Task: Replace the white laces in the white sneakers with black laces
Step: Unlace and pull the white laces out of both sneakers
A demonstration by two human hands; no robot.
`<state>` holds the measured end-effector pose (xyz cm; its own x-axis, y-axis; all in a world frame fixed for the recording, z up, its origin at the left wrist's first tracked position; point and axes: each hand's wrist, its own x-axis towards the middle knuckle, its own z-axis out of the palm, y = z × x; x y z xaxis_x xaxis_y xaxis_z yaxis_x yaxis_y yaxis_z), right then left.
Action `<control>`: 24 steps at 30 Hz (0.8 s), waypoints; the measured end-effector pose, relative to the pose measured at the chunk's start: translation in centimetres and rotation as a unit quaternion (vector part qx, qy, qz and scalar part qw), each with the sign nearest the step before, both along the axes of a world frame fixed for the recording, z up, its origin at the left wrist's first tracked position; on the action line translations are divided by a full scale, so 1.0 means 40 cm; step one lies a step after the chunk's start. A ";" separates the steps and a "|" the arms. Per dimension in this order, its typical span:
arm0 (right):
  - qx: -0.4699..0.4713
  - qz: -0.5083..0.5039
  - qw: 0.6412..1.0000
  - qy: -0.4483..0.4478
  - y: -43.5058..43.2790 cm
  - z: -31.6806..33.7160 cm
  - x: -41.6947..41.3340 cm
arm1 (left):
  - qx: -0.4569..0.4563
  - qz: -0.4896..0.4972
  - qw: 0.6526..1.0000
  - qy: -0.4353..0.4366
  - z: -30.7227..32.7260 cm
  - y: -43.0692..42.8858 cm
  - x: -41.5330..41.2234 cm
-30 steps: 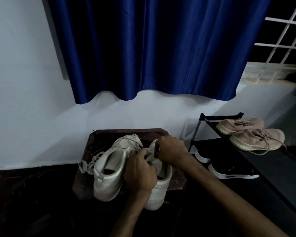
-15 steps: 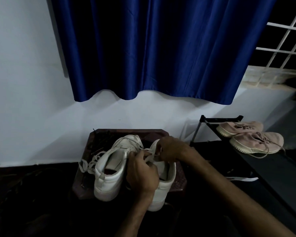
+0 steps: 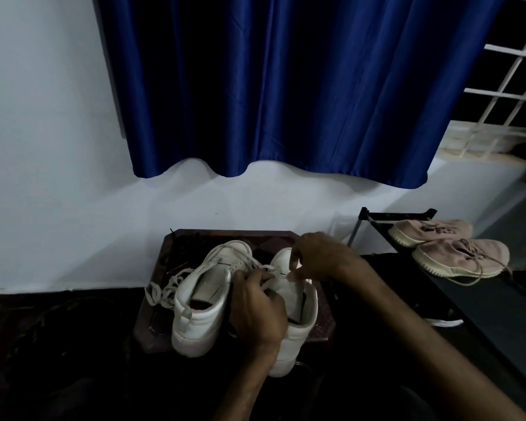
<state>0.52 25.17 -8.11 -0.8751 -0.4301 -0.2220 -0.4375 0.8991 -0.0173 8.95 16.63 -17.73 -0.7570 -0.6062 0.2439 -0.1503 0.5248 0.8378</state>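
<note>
free: stool [image 3: 152,326] front-left corner | blocked: sneakers [image 3: 201,317] centre, shoe rack [image 3: 474,305] right, wall [image 3: 73,223] behind

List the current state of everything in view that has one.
Left sneaker, upright on stool.
Left lace, loosened, trailing sideways.
Right sneaker, upright on stool.
Right lace, slack, in both hands.
Left hand, grips right lace.
Right hand, pinches right lace.
Black laces, heaped behind, untouched.
Pink shoes, laced, on rack.
Curtain, drawn.
</note>
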 end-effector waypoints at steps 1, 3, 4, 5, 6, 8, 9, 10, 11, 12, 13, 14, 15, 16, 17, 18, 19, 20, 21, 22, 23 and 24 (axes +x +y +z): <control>-0.005 0.002 1.000 0.005 -0.017 -0.015 0.008 | -0.002 0.002 1.000 0.003 0.002 0.001 0.001; -0.018 0.010 0.999 0.044 -0.036 -0.045 0.014 | -0.005 0.005 1.000 0.003 0.004 0.001 0.002; -0.021 0.011 0.998 0.066 -0.039 -0.055 0.014 | -0.006 0.005 1.000 0.003 0.003 0.000 0.003; -0.020 0.011 0.997 0.077 -0.037 -0.056 0.015 | -0.006 0.003 1.000 0.005 0.002 -0.001 0.003; -0.012 0.013 0.997 0.077 -0.028 -0.051 0.015 | -0.006 0.002 1.000 0.007 0.002 -0.001 0.004; 0.031 0.017 0.998 0.050 0.007 -0.010 0.014 | -0.002 0.006 1.000 0.007 0.003 -0.001 0.001; 0.056 0.009 0.998 0.042 0.031 0.022 0.010 | -0.001 0.008 1.000 0.005 0.003 -0.003 -0.001; 0.083 -0.009 0.995 0.046 0.059 0.058 0.001 | 0.000 0.009 1.000 0.003 0.002 -0.003 -0.002; 0.107 -0.035 0.992 0.057 0.085 0.093 -0.006 | 0.001 0.012 1.000 0.002 0.002 -0.004 -0.003; 0.115 -0.058 0.989 0.076 0.106 0.122 -0.012 | 0.001 0.016 1.000 0.000 0.002 -0.005 -0.003; 0.109 -0.072 0.987 0.089 0.120 0.139 -0.016 | -0.001 0.018 1.000 -0.002 0.002 -0.004 -0.004; 0.094 -0.068 0.989 0.095 0.122 0.143 -0.017 | -0.003 0.018 1.000 -0.004 0.002 -0.003 -0.003; 0.082 -0.048 0.991 0.091 0.111 0.134 -0.014 | -0.004 0.015 1.000 -0.006 0.003 -0.003 -0.003; 0.073 -0.020 0.994 0.083 0.092 0.114 -0.007 | -0.001 0.012 1.000 -0.006 0.003 -0.002 -0.003; 0.063 0.007 0.996 0.070 0.067 0.086 0.000 | 0.003 0.007 1.000 -0.004 0.004 -0.002 -0.003; 0.053 0.029 0.996 0.058 0.038 0.054 0.007 | 0.005 0.003 1.000 -0.001 0.005 -0.002 -0.002; 0.048 0.044 0.996 0.052 0.010 0.021 0.015 | 0.003 -0.001 1.000 0.000 0.006 0.000 0.000; 0.045 0.051 0.996 0.058 -0.016 -0.009 0.020 | -0.002 -0.002 1.000 0.000 0.006 -0.001 0.003; 0.034 0.049 0.995 0.076 -0.034 -0.033 0.023 | -0.004 -0.002 1.000 -0.001 0.006 -0.001 0.005; 0.017 0.042 0.994 0.099 -0.042 -0.051 0.021 | -0.004 -0.001 1.000 -0.001 0.005 0.000 0.006; 0.001 0.032 0.993 0.117 -0.045 -0.063 0.018 | -0.003 -0.002 1.000 0.001 0.005 -0.002 0.006; -0.009 0.023 0.992 0.122 -0.045 -0.069 0.018 | -0.001 -0.003 1.000 0.004 0.004 -0.003 0.006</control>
